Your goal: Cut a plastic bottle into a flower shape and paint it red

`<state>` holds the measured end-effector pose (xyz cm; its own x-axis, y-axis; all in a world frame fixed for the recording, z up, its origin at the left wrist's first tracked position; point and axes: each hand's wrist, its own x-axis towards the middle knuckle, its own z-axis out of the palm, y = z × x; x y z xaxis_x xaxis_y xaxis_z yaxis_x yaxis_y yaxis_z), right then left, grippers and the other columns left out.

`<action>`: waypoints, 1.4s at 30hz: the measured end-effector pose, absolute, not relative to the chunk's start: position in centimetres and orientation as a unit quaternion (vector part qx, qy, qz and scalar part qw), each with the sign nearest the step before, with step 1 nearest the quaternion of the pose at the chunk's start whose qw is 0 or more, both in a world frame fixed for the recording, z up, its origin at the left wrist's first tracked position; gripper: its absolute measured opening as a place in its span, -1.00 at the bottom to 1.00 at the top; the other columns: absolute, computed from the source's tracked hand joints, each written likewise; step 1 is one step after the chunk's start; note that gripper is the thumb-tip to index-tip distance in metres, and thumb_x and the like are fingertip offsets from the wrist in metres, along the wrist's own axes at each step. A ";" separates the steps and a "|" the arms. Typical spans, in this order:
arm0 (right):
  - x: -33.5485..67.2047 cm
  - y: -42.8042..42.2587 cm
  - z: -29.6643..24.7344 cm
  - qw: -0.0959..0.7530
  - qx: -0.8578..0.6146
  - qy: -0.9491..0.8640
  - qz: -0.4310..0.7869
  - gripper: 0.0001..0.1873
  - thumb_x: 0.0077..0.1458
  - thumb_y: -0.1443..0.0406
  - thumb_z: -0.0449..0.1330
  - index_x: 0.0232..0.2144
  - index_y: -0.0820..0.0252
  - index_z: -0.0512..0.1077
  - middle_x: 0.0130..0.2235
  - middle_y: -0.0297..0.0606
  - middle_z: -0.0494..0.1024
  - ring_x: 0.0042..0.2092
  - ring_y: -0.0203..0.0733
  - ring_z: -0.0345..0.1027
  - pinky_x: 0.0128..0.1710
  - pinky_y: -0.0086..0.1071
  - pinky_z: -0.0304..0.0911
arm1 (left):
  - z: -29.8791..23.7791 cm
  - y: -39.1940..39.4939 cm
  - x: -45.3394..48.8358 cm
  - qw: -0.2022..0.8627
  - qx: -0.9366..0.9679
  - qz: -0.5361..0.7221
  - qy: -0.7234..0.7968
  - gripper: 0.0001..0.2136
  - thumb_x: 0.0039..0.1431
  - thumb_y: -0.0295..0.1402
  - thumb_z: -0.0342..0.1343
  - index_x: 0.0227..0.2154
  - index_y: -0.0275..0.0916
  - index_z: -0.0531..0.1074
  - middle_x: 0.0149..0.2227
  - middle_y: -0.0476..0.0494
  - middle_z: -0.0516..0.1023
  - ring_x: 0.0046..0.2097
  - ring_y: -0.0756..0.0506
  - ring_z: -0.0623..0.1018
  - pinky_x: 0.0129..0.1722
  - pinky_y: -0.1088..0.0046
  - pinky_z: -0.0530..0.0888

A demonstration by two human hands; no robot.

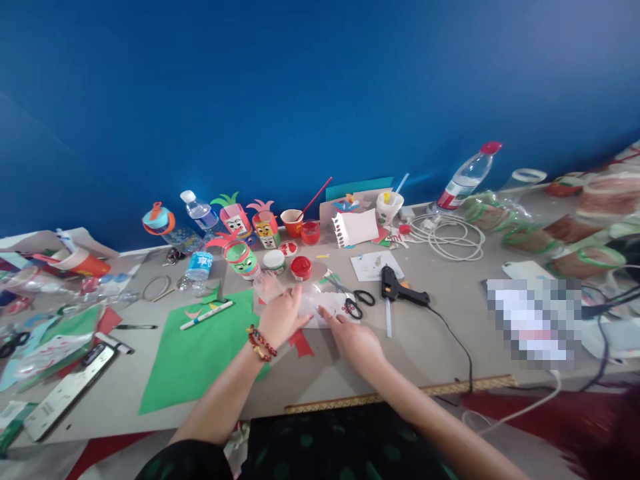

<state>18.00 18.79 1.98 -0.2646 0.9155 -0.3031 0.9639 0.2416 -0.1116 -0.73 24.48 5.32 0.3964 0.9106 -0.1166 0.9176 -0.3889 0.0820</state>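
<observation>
My left hand (283, 312), with a red bead bracelet at its wrist, curls around a clear, whitish plastic piece (309, 301); its exact shape is hard to make out. From the other side my right hand (356, 341) grips the same piece, index finger and thumb at its edge. Beneath them lies white paper (320, 323) with a small red drawing near the scissors. Black-handled scissors (364, 298) rest open just beyond my right hand. A scrap of red paper (302, 343) lies under my wrists, and a jar of red paint (301, 268) stands behind the hands.
Green paper (200, 360) with a marker (207, 315) lies at left. A glue gun (403, 290) with its cord is at right. Decorated paper cups (265, 227), a white-lidded jar (274, 261) and bottles (467, 177) line the back by the blue wall (320, 87).
</observation>
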 end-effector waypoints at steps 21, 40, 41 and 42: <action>18.7 18.1 6.0 0.063 0.592 0.788 -0.157 -0.32 0.27 0.40 -0.04 0.39 -0.04 0.04 0.01 -0.08 0.56 -0.25 -0.06 0.57 -0.41 -0.36 0.26 | 4.3 23.3 -0.8 0.045 0.830 0.018 0.556 -0.26 0.13 -0.04 0.24 0.22 -0.40 0.12 0.01 -0.41 0.49 0.02 -0.32 0.54 -0.10 0.23 0.51; 17.9 18.7 1.9 0.076 0.600 0.786 -0.124 -0.25 0.26 0.42 0.02 0.41 -0.07 -0.05 -0.08 -0.12 0.57 -0.29 -0.15 0.58 -0.41 -0.41 0.34 | 4.0 23.9 -1.3 0.057 0.841 0.017 0.538 -0.42 0.24 -0.17 0.16 0.18 -0.36 0.11 0.01 -0.42 0.51 0.01 -0.29 0.57 -0.09 0.25 0.51; 17.8 18.7 2.0 0.077 0.601 0.785 -0.127 -0.26 0.26 0.42 0.02 0.41 -0.07 -0.05 -0.07 -0.11 0.57 -0.28 -0.16 0.58 -0.40 -0.41 0.34 | 4.0 23.9 -1.3 0.059 0.840 0.017 0.538 -0.42 0.24 -0.17 0.16 0.18 -0.37 0.11 0.02 -0.44 0.51 0.02 -0.30 0.57 -0.08 0.25 0.51; 17.8 18.7 2.1 0.078 0.602 0.784 -0.130 -0.26 0.26 0.42 0.01 0.41 -0.07 -0.05 -0.07 -0.11 0.57 -0.28 -0.16 0.58 -0.40 -0.42 0.34 | 4.0 23.9 -1.3 0.062 0.840 0.018 0.539 -0.42 0.24 -0.18 0.16 0.19 -0.37 0.11 0.03 -0.45 0.50 0.03 -0.30 0.57 -0.07 0.25 0.51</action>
